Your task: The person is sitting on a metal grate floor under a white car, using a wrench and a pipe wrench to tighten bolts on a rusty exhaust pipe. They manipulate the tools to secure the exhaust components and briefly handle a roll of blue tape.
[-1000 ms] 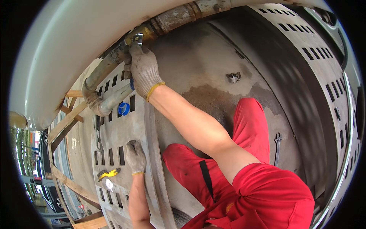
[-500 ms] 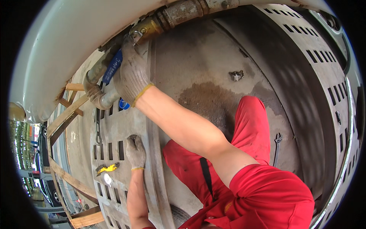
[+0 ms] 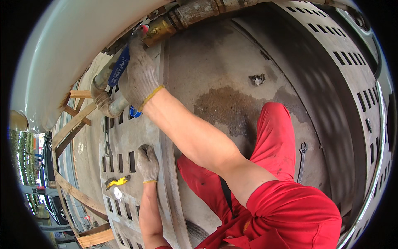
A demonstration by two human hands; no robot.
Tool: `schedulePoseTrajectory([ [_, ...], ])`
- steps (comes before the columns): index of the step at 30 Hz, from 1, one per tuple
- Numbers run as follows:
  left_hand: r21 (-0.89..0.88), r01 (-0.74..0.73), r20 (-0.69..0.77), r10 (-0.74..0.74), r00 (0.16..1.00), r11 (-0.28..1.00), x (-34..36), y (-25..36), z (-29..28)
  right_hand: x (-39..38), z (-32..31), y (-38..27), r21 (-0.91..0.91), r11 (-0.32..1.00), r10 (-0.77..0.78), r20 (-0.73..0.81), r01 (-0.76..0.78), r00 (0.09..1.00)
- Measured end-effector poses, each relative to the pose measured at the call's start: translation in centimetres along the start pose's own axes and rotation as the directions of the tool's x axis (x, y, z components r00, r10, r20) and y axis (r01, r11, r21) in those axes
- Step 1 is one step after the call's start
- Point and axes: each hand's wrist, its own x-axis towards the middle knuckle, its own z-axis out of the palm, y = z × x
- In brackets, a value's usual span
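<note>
My right hand [image 3: 141,74], in a grey-white knitted glove with a yellow cuff, reaches up to the pipework at the upper left. It is closed on a flat blue handle [image 3: 119,66] beside a brass fitting [image 3: 159,31]. The glove hides how the handle joins the fitting, and a small red part [image 3: 145,28] shows by the fingertips. Lower down, my gloved left hand [image 3: 148,164] rests as a loose fist on the slotted metal plate [image 3: 120,143], its fingertips tucked out of sight. Near it lies a yellow and black item [image 3: 117,181] with a white round piece [image 3: 117,193].
A white curved body [image 3: 62,62] overhangs the upper left. A corroded pipe [image 3: 199,14] runs along the top. One wrench [image 3: 302,162] lies by my right knee, another long tool [image 3: 107,137] on the plate. Wooden framing [image 3: 74,124] stands left. The floor has a wet patch [image 3: 226,106].
My right hand and the blue handle have shifted slightly up and left. A shiny metal part by the fingertips is now hidden, and a red part has come into sight. My left hand has stayed put.
</note>
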Motion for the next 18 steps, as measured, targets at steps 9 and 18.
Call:
schedulePoseTrajectory([
  [9, -0.042, 0.017, 0.002, -0.017, 1.000, 0.999, 0.0, 0.1, 0.1, 1.5, -0.5, 0.6, 0.153, 0.988, 0.011, 0.099, -0.026, 0.995],
  [18, -0.011, 0.003, -0.011, -0.004, 1.000, 1.000, 0.0, -0.3, 0.2, 0.7, -1.4, 0.2, 0.054, 0.998, -0.047, 0.055, 0.044, 0.997],
])
